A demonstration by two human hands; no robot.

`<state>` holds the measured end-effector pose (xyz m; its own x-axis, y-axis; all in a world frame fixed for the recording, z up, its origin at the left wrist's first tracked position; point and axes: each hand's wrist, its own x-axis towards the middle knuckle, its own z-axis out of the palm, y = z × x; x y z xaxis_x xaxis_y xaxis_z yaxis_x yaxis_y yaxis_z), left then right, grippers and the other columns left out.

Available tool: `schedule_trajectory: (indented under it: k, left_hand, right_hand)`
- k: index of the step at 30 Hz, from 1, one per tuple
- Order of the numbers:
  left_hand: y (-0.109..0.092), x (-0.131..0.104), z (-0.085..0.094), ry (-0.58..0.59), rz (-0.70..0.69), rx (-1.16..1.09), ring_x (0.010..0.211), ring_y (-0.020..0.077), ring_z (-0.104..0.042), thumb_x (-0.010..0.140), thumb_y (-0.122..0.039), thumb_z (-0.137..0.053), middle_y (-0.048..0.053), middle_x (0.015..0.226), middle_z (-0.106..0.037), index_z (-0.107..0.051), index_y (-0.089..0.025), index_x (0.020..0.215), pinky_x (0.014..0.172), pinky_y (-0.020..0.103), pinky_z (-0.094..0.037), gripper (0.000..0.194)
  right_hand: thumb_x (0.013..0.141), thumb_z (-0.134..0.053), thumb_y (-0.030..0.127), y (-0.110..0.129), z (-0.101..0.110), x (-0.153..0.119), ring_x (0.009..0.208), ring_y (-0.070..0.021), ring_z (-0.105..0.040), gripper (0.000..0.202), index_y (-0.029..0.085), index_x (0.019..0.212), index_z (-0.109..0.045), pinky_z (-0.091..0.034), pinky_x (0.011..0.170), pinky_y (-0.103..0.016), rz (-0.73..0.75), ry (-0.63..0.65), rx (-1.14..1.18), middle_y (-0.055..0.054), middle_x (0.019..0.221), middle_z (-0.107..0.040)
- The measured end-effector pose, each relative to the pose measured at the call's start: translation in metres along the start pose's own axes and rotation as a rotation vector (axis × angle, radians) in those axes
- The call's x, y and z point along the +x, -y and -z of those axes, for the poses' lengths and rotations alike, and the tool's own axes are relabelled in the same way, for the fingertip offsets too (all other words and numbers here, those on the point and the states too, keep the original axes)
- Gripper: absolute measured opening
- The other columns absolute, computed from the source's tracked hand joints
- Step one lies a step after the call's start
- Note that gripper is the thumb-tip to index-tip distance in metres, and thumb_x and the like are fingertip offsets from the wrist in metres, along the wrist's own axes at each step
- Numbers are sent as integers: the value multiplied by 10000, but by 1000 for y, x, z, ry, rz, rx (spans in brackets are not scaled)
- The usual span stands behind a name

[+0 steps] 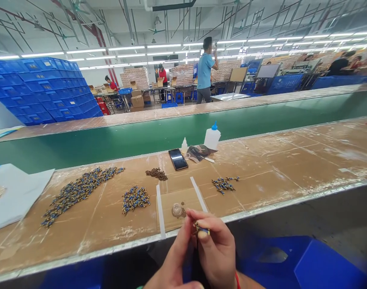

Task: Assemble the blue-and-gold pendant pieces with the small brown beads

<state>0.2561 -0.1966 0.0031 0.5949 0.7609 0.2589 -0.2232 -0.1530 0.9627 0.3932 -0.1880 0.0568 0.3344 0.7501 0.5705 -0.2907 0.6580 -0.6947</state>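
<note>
My right hand (216, 245) pinches a small blue and brass part (202, 229) between thumb and fingers, over the table's front edge. Close beside it, my left hand (179, 253) has its fingertips pressed together near the part; what they hold, if anything, is too small to tell. Just beyond my fingers, a small clear round dish (176, 210) sits on a cardboard piece (168, 200) between two white strips. Similar blue and brass parts lie in a long pile (81, 192), a middle pile (135, 199) and a small pile at the right (223, 184). Small brown pieces (156, 174) form another pile.
A black phone (178, 159), a small dropper bottle (184, 145) and a white bottle with a blue cap (212, 137) stand or lie at the table's back. White sheets (17, 196) cover the left end. Beyond the green belt (126, 138), several people are about.
</note>
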Motion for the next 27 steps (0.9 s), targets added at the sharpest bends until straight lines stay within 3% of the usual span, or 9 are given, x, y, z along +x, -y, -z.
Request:
schedule_trajectory:
  k: [5,11,13,18,20,23,27]
  left_hand:
    - [28,-14,5,11,-74,114,1659,355,-8,912,-538,-748,-61,1808,-109,-209,-448,1680,1340,570,-35,943]
    - [63,-22,8,3,-212,191,1657,320,6,955,-437,-714,-71,1809,1,0,-449,1685,1339,501,-59,1021]
    - [59,-22,7,-5,-232,205,1661,306,-31,968,-434,-693,-68,1810,-38,-9,-446,1686,1343,478,-74,992]
    - [25,-24,9,27,-124,160,1659,292,-131,1037,-412,-572,-45,1802,-165,-115,-437,1691,1350,450,-99,798]
    - [19,-25,9,30,-113,151,1660,293,-126,1045,-410,-555,-43,1802,-169,-132,-440,1689,1350,452,-95,771]
    - [31,-26,6,25,-118,146,1665,297,-102,1047,-409,-546,-39,1810,-133,-102,-437,1693,1350,465,-89,784]
    - [49,-17,-2,-5,-236,72,1679,278,-29,1015,-490,-582,-108,1813,-41,-50,-490,1678,1350,444,-127,850]
  right_hand:
    - [965,-757,345,2,-3,-1,990,-115,-818,88,344,1033,-813,-640,903,-173,23,-15,-30,16,1063,-853]
    - [962,-757,367,-2,-3,-4,981,-127,-818,87,340,1028,-809,-653,891,-198,27,-19,-37,8,1045,-852]
    - [964,-754,368,-2,-2,-5,980,-133,-819,88,338,1029,-806,-656,889,-208,33,-18,-42,2,1046,-852]
    - [969,-746,379,-3,-2,-5,958,-147,-822,88,334,1019,-803,-666,868,-232,53,-22,-68,-4,1032,-852]
    - [966,-748,383,-4,-2,-6,942,-161,-824,92,325,1010,-804,-674,852,-253,61,-25,-83,-15,1022,-852]
    - [964,-747,389,-6,-2,-7,930,-180,-823,100,315,1004,-801,-679,842,-287,74,-28,-91,-29,1010,-850]
    - [977,-721,392,-11,1,-9,991,-221,-805,120,307,1015,-796,-668,894,-365,35,20,-135,-60,1034,-829]
